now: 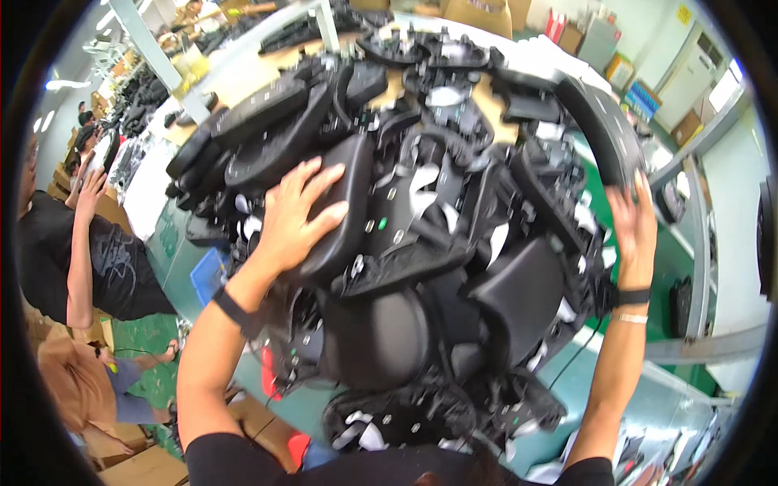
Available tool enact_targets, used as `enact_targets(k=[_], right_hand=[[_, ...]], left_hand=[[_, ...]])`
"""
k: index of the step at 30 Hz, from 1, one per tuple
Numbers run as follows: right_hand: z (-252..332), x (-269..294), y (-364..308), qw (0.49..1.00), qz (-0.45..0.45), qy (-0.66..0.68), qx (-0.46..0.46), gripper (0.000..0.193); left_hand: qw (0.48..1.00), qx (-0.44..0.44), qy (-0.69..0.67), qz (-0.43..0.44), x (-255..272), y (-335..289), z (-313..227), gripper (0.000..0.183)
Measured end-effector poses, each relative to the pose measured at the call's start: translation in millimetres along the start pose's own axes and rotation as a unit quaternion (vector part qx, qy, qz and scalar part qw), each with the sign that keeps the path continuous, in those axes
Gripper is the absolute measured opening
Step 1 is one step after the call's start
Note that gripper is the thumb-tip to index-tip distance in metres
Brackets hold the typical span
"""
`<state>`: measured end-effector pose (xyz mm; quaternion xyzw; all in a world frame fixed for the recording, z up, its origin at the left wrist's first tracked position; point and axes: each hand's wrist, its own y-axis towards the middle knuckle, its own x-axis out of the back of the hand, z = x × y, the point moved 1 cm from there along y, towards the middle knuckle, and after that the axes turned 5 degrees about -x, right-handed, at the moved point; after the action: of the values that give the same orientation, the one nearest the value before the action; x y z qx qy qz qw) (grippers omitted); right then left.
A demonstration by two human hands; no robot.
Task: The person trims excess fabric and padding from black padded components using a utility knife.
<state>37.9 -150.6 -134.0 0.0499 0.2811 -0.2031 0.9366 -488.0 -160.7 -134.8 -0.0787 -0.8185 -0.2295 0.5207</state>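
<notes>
Black moulded pieces with smooth padded faces, straps and small metal loops lie in a large heap (421, 211) before me; their exact kind is unclear. My left hand (296, 215) lies on a smooth black moulded piece (350, 231) left of the middle, fingers spread and thumb across its face. At the right, my right hand (634, 215) grips the lower end of a long curved black piece (600, 125), raised at the heap's edge with a row of small pale marks along its side. Some of the right fingers are hidden behind it.
The heap covers much of a green table (174, 243). A blue bin (209, 274) sits by its left edge. One person in a black shirt (89, 251) stands at the left, with others beyond. Metal posts (150, 49) rise at the far left; a metal frame (697, 251) stands right.
</notes>
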Motion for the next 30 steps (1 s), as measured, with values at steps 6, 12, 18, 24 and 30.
enact_targets(k=[6,12,18,24,30], right_hand=[[29,-112,-110,0.953,0.204,-0.224,-0.007,0.049],[39,-140,-272,0.839,0.176,-0.515,0.020,0.052],[19,-138,-379,0.668,0.310,-0.677,-0.006,0.044],[41,-104,-392,0.648,0.203,-0.730,0.076,0.036],[231,-5,-373,0.739,-0.093,-0.640,0.191,0.040]], left_hand=[[0.998,-0.042,0.004,-0.056,1,5,17,0.056],[0.965,-0.086,-0.175,-0.177,0,4,27,0.035],[0.873,-0.108,-0.399,-0.260,55,-47,-39,0.050],[0.887,-0.398,-0.224,-0.059,123,-151,-25,0.056],[0.869,-0.446,-0.161,0.141,149,-283,-59,0.045]])
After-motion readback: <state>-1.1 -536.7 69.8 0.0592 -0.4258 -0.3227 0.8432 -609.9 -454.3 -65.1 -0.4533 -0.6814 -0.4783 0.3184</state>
